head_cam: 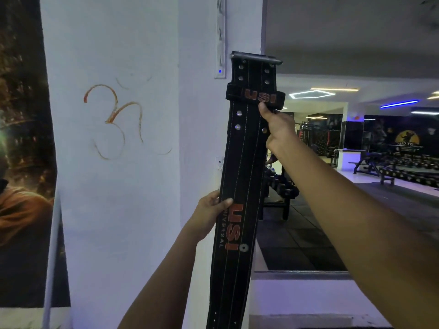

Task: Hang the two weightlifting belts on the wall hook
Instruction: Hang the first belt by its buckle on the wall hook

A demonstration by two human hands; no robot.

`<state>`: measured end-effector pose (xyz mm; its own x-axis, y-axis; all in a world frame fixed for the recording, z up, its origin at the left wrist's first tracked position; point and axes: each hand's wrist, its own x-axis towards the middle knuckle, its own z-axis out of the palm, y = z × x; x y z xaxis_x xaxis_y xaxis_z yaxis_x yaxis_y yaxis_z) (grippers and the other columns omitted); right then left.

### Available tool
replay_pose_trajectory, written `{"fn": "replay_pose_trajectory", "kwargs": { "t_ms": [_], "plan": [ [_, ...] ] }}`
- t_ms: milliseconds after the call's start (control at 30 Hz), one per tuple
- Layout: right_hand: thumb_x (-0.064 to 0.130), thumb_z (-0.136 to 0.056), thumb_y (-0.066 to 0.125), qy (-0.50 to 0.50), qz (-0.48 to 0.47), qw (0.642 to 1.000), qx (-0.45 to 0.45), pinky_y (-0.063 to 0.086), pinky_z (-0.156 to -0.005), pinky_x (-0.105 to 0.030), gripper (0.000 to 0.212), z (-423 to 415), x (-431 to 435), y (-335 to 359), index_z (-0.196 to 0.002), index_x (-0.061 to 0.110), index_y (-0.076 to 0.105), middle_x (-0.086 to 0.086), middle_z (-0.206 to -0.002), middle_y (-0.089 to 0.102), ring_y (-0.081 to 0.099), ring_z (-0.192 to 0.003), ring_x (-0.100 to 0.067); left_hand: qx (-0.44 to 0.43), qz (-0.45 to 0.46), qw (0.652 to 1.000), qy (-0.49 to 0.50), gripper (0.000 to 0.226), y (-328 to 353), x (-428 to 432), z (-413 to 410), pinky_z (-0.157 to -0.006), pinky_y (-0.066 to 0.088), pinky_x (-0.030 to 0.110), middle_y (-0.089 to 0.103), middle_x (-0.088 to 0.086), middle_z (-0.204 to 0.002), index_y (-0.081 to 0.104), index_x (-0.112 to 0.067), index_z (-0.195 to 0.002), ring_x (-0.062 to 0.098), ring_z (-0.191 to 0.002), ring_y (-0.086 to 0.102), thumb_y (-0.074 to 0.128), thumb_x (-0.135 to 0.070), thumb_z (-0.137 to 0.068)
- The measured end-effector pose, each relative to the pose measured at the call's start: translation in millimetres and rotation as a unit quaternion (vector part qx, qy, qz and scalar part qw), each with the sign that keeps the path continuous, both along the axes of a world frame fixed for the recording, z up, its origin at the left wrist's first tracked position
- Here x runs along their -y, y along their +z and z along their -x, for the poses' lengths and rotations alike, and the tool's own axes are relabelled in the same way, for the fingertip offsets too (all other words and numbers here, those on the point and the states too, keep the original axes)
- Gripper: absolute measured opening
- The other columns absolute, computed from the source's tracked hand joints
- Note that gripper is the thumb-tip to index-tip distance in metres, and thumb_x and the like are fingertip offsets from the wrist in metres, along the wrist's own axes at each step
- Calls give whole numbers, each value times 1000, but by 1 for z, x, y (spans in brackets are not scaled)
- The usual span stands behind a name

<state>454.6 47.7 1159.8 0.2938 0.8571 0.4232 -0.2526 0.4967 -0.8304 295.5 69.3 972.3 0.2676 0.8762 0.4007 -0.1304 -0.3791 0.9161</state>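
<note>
Belt [240, 186] first: it's a black leather lifting belt, held up nearly vertical in front of the white wall [118, 186], buckle end at the top, tail running down out of view at the bottom. The long axis leans a little, top tipped right.

Nearest to the camera, the left hand [209, 214] is closed on the belt's left edge about midway down, thumb across the front just above the orange lettering. Higher up and further out, the right hand [275, 127] is clamped on the right edge, just under the keeper loop [255, 96]. So the right hand is the one closer to the metal buckle [256, 58], which sits straight above it.

Behind the buckle there's a narrow white strip [221, 43] on the wall corner with a small blue light. I honestly can't spot a hook anywhere, so can't tell which way it lies from the buckle. Only one belt shows.

My guess is the buckle end goes over the hook, with the right hand steering. Far back on the right is the gym floor with benches [370, 162].
</note>
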Motion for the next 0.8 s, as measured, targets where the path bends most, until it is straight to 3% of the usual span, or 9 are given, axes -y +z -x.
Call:
{"fn": "replay_pose_trajectory", "kwargs": {
  "t_ms": [100, 167, 233, 333, 400, 567, 700, 800],
  "plan": [
    [23, -82, 71, 0, -5, 1000, -2, 50, -87, -35, 10, 0, 1, -1, -75, 20, 63, 8, -82, 62, 59, -83, -12, -53, 23, 998, 2, 20, -15, -1, 1, -81, 56, 39, 72, 5, -97, 64, -10, -109, 24, -95, 68, 59, -12, -89],
    [21, -81, 71, -1, -8, 1000, -6, 50, -82, -33, 12, 1, 1, -2, -74, 21, 62, 8, -81, 62, 57, -83, -13, -77, 33, 996, -10, 21, -16, -3, 3, -90, 53, 47, 70, 7, -100, 63, -11, -109, 27, -100, 66, 59, -8, -88],
    [22, -80, 72, -6, -7, 1000, -7, 50, -89, -37, 13, 2, 1, -2, -73, 21, 62, 7, -82, 63, 57, -88, -15, -96, 38, 994, -28, 26, -13, -2, 3, -94, 51, 50, 69, 7, -101, 62, -12, -110, 30, -103, 65, 59, -1, -86],
    [23, -79, 73, -11, -8, 1000, -2, 50, -95, -41, 12, 1, 1, -1, -73, 21, 63, 6, -83, 64, 57, -91, -17, -145, 56, 987, -35, 31, -21, 1, 0, -97, 50, 49, 68, 8, -104, 61, -11, -112, 31, -107, 63, 60, 3, -84],
    [23, -80, 72, -8, -9, 1000, 3, 51, -90, -39, 10, 1, 1, -3, -75, 21, 64, 7, -83, 64, 56, -91, -17, -157, 63, 985, -41, 32, -23, 2, 0, -93, 53, 45, 67, 9, -107, 59, -7, -116, 30, -107, 63, 60, 1, -85],
    [22, -81, 71, -11, -24, 1000, -13, 46, -63, -23, 12, -1, 6, -2, -74, 20, 62, 6, -81, 62, 55, -74, -10, -46, 35, 998, -34, 26, -9, 7, -4, -76, 57, 29, 69, 11, -104, 60, -3, -116, 23, -95, 68, 55, -7, -90],
    [22, -82, 70, -12, -24, 1000, -7, 46, -68, -23, 10, -3, 9, -11, -77, 23, 62, 8, -84, 63, 57, -83, -11, -32, 65, 997, -37, 41, -18, 15, -9, -81, 55, 32, 69, 13, -110, 58, -4, -119, 22, -98, 69, 55, -32, -89],
    [21, -83, 69, 1, -20, 1000, 0, 44, -63, -22, 5, -4, 8, -27, -85, 21, 64, 9, -85, 64, 58, -81, -10, 35, 23, 999, -22, 49, 33, 16, -16, -86, 55, 33, 66, 17, -121, 58, -6, -121, 25, -108, 66, 51, -43, -89]
  ]
}}
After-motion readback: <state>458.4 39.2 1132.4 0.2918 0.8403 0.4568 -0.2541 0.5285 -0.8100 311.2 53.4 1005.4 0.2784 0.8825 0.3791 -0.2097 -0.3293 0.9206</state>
